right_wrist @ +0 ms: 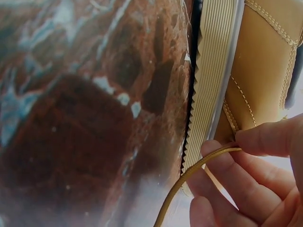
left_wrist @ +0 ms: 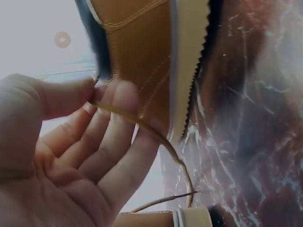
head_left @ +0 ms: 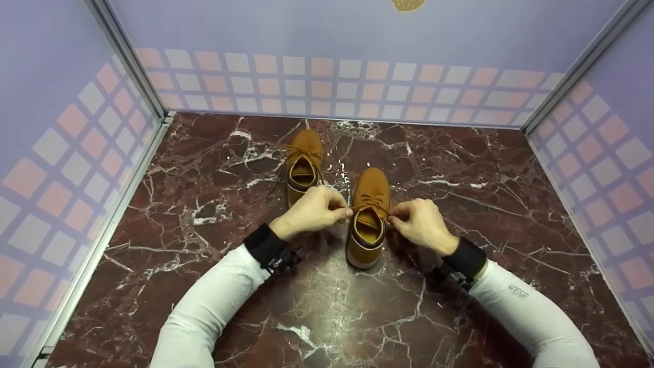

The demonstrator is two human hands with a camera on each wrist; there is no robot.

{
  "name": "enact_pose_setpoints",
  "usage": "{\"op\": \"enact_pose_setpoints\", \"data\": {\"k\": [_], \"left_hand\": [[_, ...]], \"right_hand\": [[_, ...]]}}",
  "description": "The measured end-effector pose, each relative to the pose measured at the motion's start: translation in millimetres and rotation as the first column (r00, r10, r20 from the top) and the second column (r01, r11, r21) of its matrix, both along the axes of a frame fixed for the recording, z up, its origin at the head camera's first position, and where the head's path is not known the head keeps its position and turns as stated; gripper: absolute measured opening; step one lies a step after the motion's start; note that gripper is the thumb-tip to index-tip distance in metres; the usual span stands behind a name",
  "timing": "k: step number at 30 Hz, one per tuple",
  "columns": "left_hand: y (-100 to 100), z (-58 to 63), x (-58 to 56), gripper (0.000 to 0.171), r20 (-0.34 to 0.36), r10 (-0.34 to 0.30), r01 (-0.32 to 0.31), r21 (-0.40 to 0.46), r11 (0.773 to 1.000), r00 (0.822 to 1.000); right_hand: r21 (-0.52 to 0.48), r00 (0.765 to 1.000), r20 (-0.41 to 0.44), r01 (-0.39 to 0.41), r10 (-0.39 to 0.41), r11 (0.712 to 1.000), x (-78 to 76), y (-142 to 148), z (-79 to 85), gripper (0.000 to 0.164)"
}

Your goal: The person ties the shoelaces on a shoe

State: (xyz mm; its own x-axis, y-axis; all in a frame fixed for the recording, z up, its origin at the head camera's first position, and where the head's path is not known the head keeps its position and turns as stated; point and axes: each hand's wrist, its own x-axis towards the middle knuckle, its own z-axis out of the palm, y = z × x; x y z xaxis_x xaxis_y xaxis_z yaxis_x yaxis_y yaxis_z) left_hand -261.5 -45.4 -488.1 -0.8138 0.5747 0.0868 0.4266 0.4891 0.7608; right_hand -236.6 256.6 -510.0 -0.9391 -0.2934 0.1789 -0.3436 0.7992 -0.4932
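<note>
A tan lace-up shoe stands upright on the floor between the two hands, toe pointing away. Left of it and farther back is its mate, whose heel is partly behind the left hand. My left hand pinches a brown shoelace between thumb and fingertip at the nearer shoe's left side. On the opposite side, my right hand pinches another shoelace end, which hangs down past the fingers. Laces cross over the tongue of the nearer shoe; whether they are knotted I cannot tell.
Dark red marble-patterned flooring lies under both shoes. A lilac back wall with pink and white squares stands behind them, with similar panels at left and right. Black straps with small devices circle both wrists.
</note>
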Motion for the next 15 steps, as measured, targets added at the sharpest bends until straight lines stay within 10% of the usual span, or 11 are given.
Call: {"op": "enact_pose_setpoints", "data": {"k": [5, 15], "left_hand": [[3.6, 8.6, 0.1, 0.019, 0.21, -0.096, 0.062, 0.162, 0.985, 0.973], [8.3, 16.7, -1.7, 0.027, 0.557, -0.204, -0.054, 0.412, 0.91, 0.805]], "right_hand": [[0.001, 1.0, 0.004, 0.003, -0.003, 1.0, -0.5, 2.3, 0.6, 0.012], [-0.002, 1.0, 0.001, -0.03, 0.03, 1.0, -1.7, 2.7, 1.0, 0.011]]}}
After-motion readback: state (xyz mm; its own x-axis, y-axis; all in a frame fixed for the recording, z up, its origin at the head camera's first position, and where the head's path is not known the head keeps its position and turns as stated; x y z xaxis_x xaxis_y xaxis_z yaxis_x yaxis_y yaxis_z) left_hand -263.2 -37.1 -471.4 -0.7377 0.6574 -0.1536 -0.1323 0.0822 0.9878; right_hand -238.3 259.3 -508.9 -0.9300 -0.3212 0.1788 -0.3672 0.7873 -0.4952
